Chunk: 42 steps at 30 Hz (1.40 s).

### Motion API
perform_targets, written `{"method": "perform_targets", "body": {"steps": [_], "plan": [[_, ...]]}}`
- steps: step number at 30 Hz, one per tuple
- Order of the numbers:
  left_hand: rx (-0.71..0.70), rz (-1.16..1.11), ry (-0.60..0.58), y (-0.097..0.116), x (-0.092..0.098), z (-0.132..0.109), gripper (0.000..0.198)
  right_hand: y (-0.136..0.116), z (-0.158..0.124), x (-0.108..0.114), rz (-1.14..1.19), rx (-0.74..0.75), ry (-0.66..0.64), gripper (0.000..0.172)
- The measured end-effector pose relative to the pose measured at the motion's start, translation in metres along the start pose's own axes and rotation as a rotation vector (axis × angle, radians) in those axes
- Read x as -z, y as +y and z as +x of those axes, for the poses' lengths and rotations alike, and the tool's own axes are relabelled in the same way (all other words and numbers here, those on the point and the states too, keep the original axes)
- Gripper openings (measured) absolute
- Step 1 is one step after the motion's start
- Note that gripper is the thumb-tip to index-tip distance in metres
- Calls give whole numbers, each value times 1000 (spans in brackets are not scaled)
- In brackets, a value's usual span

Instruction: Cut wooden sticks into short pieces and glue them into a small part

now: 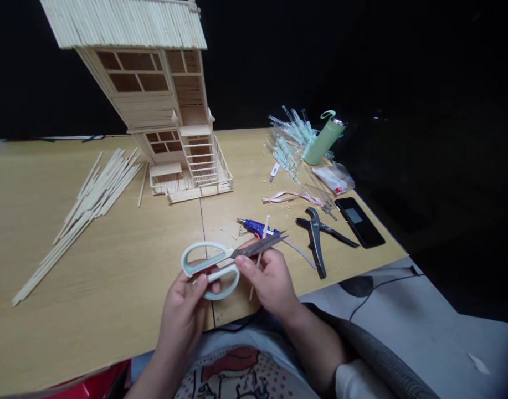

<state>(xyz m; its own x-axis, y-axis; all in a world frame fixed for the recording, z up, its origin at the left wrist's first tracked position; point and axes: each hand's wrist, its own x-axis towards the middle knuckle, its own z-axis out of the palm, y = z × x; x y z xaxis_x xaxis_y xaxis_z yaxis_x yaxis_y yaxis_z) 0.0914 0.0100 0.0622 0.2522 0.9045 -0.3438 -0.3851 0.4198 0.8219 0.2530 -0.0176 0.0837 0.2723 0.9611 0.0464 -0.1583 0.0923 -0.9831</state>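
My left hand (186, 307) is closed on the pale handles of a pair of scissors (220, 260), whose blades point right. My right hand (270, 280) pinches a thin wooden stick (260, 255) that stands nearly upright and crosses the blades. Both hands hover over the near edge of the wooden table (124, 266). A tall model house (154, 94) built of wooden sticks stands at the back of the table.
A pile of long sticks (87, 205) lies at the left. To the right lie a blue glue gun (256, 226), black cutting pliers (316, 238), a black phone (359, 221), a green bottle (322, 143), glue sticks in plastic (289, 141) and a pink ribbon (287, 197).
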Motion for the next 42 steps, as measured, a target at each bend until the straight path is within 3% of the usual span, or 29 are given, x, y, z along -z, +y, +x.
{"method": "perform_targets", "body": {"steps": [4,8,10,14,18,21,25,30,36,42], "plan": [[-33,122,-18,-1,19,-4,53,-4,3,11,20,-151,-112,25],[63,250,-120,-1,34,-2,41,0,7,7,33,-241,-334,28],[84,251,-74,1,40,1,38,5,10,5,72,-244,-273,29],[-24,182,127,8,58,6,39,13,19,10,305,-243,-18,39],[-82,245,158,7,76,7,41,7,27,16,478,-252,33,42],[-57,385,68,-2,72,5,41,1,30,12,537,-258,44,27],[-1,486,-75,-13,52,3,52,-1,36,2,584,-262,-29,11],[-50,659,-158,-15,47,1,59,-4,41,-6,589,-206,-45,17],[-264,1195,-341,8,63,0,31,-3,40,-15,512,-133,-61,25],[-510,1209,-201,25,60,-1,23,-1,37,-29,486,-139,-140,28]]}}
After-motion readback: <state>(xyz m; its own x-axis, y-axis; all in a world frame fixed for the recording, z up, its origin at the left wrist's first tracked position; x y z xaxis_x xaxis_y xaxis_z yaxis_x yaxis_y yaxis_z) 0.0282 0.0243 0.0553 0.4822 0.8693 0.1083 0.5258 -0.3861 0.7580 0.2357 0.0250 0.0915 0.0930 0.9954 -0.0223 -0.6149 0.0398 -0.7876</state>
